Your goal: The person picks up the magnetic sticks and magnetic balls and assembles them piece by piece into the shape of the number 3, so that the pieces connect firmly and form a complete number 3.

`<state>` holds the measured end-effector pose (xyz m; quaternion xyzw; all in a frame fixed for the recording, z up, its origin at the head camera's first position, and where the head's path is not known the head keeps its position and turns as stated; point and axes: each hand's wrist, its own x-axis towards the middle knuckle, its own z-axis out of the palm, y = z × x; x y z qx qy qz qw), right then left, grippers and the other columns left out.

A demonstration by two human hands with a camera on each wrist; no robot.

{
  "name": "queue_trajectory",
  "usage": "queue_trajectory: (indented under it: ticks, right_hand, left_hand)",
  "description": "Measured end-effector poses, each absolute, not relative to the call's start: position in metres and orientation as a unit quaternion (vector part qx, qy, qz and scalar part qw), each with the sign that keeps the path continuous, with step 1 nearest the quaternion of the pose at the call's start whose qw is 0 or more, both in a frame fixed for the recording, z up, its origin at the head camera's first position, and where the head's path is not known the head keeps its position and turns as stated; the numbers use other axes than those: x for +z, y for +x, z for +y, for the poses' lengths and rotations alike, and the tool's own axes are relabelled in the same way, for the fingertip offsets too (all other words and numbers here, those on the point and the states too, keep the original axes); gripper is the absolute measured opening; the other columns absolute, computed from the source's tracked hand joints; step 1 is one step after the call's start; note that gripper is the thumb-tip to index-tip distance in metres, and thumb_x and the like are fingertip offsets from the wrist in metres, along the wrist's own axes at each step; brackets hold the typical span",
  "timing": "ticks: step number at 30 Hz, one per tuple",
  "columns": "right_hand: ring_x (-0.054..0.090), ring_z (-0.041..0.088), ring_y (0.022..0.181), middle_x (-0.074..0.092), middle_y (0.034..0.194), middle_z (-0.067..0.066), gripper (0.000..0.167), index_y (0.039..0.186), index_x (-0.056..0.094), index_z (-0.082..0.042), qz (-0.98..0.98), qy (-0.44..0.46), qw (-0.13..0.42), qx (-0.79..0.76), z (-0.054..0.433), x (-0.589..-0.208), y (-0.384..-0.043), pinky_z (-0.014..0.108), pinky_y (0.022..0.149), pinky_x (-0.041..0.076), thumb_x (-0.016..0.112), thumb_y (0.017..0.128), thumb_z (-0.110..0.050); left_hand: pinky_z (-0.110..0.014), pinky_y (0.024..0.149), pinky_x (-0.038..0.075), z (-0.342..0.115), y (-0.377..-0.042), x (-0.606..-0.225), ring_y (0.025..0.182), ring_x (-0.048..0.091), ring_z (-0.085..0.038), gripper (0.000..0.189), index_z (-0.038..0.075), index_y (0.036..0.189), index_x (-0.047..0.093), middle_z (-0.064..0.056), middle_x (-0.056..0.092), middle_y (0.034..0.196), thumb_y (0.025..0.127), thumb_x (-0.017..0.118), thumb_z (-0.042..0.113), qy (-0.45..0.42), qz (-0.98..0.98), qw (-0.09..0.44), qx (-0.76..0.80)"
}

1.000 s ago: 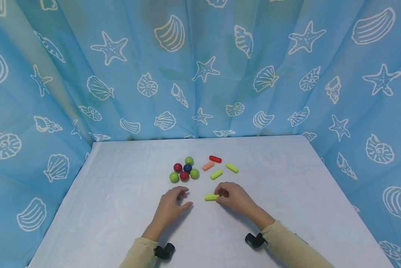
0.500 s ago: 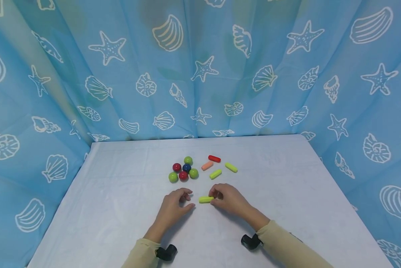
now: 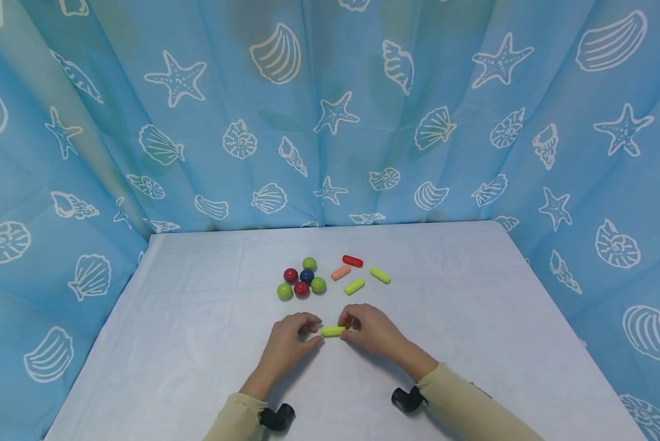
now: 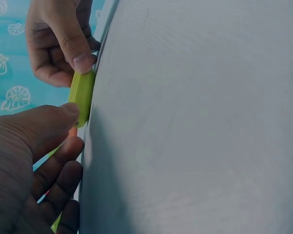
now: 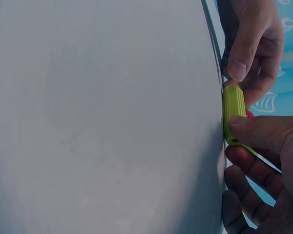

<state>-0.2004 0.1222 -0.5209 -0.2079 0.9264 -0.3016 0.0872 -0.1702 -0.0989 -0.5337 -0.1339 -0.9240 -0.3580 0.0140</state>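
The person at the white-covered bench (image 3: 197,367) has a short yellow-green ribbed cylinder (image 3: 332,331) between both hands, held level and crosswise. The right hand (image 3: 371,331) pinches its right end; the left hand (image 3: 291,340) waits around the other end, thumb and forefinger parted — I can't quite tell whether they touch it. There's a dark spot on the right-hand end, a hole by the look of it. Nor can I make out whether the piece rests on the bench.

To my mind, the right pinch should stay light and close to its end, leaving the left fingers room to come in squarely. The ribs ought to give good purchase, though uneven pressure could roll or twist something this round. Better for one hand to be settled before the other slackens.

Beyond the hands sit three glossy green balls (image 3: 318,285), two glossy red balls (image 3: 301,289) and one dark blue ball (image 3: 307,275) — and, to their right, a red cylinder (image 3: 353,261), an orange cylinder (image 3: 341,273) and two more yellow-green cylinders (image 3: 355,286).
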Motion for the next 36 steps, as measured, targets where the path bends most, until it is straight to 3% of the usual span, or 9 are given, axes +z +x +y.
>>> queue_trajectory:
  ticks: [27, 36]
  right_hand:
    - [0.052, 0.009, 0.080, 0.060, 0.086, -0.013, 0.018, 0.096, 0.067, -0.023, 0.927, -0.209, 0.086, -0.300, 0.1144, -0.5229, -0.1980, 0.030, 0.073, 0.047, 0.082, 0.087, -0.020]
    - [0.053, 0.009, 0.077, 0.059, 0.082, -0.013, 0.006, 0.097, 0.068, -0.023, 0.920, -0.200, 0.083, -0.326, 0.1157, -0.5206, -0.2011, 0.029, 0.072, 0.046, 0.069, 0.097, -0.028]
  left_hand:
    - [-0.034, 0.082, 0.052, -0.0962, -0.1693, -0.5324, 0.085, 0.057, -0.010, 0.015, 0.019, 0.098, 0.074, 0.010, 0.067, 0.090, 0.086, 0.082, 0.018, -0.119, -0.926, 0.018, -0.359]
    - [-0.033, 0.081, 0.052, -0.0959, -0.1703, -0.5323, 0.085, 0.057, -0.009, 0.014, 0.020, 0.098, 0.074, 0.011, 0.068, 0.090, 0.086, 0.082, 0.018, -0.122, -0.926, 0.023, -0.356]
